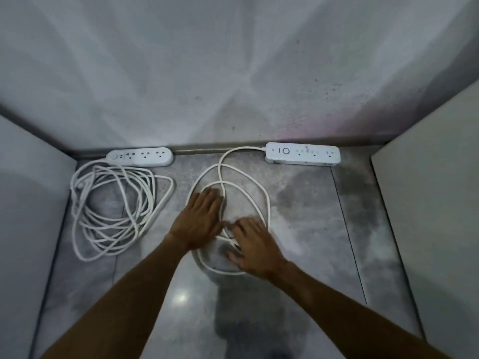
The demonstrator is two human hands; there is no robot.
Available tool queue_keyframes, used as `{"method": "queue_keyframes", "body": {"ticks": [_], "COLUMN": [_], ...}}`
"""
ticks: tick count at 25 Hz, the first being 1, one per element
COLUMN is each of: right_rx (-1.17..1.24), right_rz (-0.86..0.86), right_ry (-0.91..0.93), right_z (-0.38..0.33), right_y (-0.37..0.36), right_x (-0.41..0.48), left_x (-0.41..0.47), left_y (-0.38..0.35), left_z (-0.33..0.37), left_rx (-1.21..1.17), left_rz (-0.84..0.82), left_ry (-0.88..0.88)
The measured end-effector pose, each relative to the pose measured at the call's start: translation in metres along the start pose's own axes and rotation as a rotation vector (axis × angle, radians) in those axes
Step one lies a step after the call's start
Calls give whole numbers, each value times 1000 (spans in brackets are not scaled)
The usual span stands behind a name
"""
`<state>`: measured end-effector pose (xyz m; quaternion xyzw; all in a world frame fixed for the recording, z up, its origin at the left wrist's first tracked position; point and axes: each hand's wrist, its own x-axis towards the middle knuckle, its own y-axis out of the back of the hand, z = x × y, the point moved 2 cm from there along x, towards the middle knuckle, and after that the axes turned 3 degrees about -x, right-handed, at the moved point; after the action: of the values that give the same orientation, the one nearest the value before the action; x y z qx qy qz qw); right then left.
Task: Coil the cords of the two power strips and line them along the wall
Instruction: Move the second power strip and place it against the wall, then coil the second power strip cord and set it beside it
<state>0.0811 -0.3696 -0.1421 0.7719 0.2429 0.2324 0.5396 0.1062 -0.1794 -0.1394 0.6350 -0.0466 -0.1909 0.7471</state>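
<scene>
1. Both power strips, the left strip (pixel 141 156) and the right strip (pixel 302 153), are lying against the wall (pixel 233 73).
2. The left hand (pixel 198 222) is pressing flat, fingers spread, on the right cord (pixel 255 200).
3. The right hand (pixel 255 251) is blurring; its grip is unclear.
4. The left cord (pixel 114 211) is lying coiled on the floor (pixel 324 229).

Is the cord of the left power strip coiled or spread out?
Coiled, loosely: the left cord lies in many overlapping loops beside its strip.

Two bare forearms, no sleeves in view. Left hand (pixel 198 221) & right hand (pixel 255 247) bare: no gloves, rings, watch or wristband seen. Right hand's fingers motion-blurred, detail unclear.
</scene>
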Motion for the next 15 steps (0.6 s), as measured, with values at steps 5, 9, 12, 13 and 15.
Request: {"method": "queue_keyframes", "body": {"ticks": [5, 9, 12, 13, 15], "right_rx": [-126, 34, 164, 226, 301], "right_rz": [-125, -14, 81, 133, 237], "right_ry": [-100, -193, -266, -280, -291], "right_z": [-25, -43, -68, -78, -96], "right_y": [8, 60, 116, 138, 182], "right_x": [-16, -15, -7, -1, 17], "left_x": [-52, -75, -83, -84, -81], "left_y": [-5, 37, 99, 122, 170], "left_z": [38, 57, 64, 65, 70], "left_rx": [-112, -324, -452, -495, -580], "left_rz": [-52, 92, 207, 232, 264], "left_ry": [254, 402, 411, 422, 421]}}
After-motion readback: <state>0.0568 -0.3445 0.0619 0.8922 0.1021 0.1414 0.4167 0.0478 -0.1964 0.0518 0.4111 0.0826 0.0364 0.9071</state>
